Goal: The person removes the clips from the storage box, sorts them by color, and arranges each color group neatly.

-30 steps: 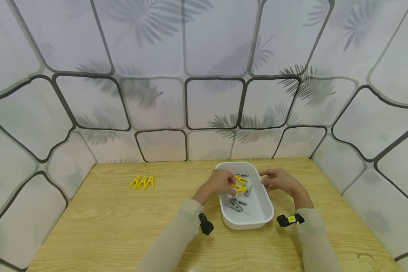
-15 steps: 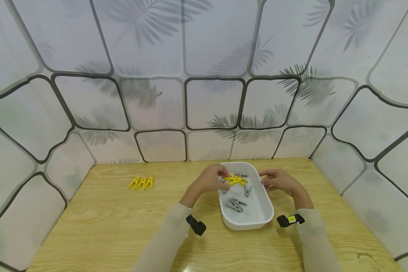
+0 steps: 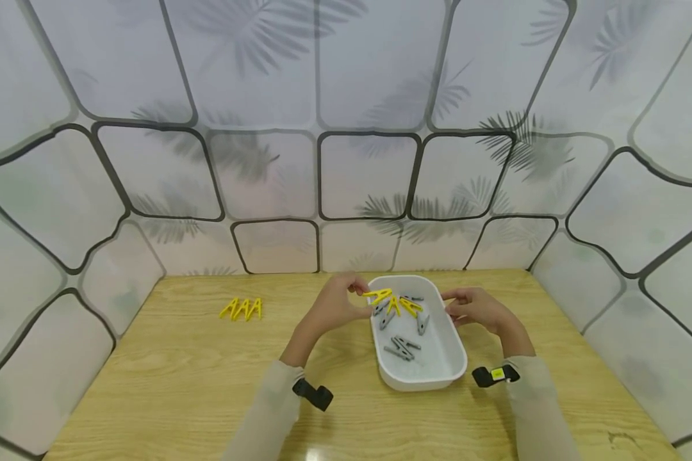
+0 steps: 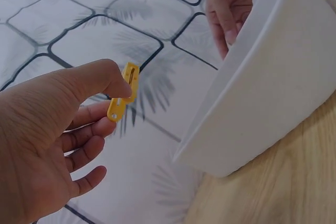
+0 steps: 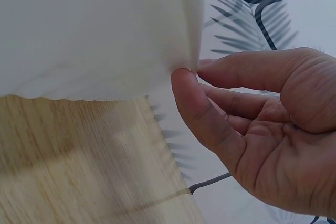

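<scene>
My left hand (image 3: 337,302) pinches a yellow clothespin (image 3: 382,295) between thumb and fingers, over the left rim of a white plastic tub (image 3: 418,385). The left wrist view shows this hand (image 4: 47,135) beside the tub wall (image 4: 273,87), with the other fingers loosely bent. Inside the tub lie two yellow clothespins (image 3: 411,306) and several grey clothespins (image 3: 403,349). At the tub's right side is my right hand (image 3: 477,310). In the right wrist view its thumb (image 5: 189,95) lies against the outer wall, and the forefinger meets it at the rim.
Three yellow clothespins (image 3: 242,310) stand in a row on the wooden table (image 3: 207,371), to the left of the tub. Behind the table and at both sides hangs a patterned curtain (image 3: 363,173) with leaf prints. Each sleeve carries a black wrist camera (image 3: 314,394).
My left hand has drawn back left and up from inside the tub, bringing one yellow clothespin to the left rim. The right hand stays at the tub's right side.
</scene>
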`<action>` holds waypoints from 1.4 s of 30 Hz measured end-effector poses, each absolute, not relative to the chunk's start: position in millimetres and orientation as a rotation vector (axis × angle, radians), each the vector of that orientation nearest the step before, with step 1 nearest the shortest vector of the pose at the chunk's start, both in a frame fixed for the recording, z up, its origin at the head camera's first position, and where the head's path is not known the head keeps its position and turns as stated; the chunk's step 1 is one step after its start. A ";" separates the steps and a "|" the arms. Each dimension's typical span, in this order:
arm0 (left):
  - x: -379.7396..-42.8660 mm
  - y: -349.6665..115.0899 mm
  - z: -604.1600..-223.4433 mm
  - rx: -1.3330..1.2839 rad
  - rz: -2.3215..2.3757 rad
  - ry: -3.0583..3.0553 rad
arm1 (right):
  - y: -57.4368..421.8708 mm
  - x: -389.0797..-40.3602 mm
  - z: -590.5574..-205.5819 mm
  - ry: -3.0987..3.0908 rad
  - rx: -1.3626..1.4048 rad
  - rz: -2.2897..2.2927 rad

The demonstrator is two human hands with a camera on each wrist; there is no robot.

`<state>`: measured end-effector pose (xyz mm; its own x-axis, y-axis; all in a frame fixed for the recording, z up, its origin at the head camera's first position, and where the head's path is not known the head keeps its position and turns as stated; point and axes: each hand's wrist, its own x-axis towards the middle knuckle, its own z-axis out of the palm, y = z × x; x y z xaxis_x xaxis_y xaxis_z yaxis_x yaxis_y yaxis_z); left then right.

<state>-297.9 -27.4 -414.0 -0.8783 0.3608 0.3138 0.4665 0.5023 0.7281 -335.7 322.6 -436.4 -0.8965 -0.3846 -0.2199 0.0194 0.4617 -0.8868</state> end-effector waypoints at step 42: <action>-291.2 -138.2 -474.9 0.033 -0.981 -2.356 | 320.6 -332.3 -433.8 2.320 -0.306 -1.410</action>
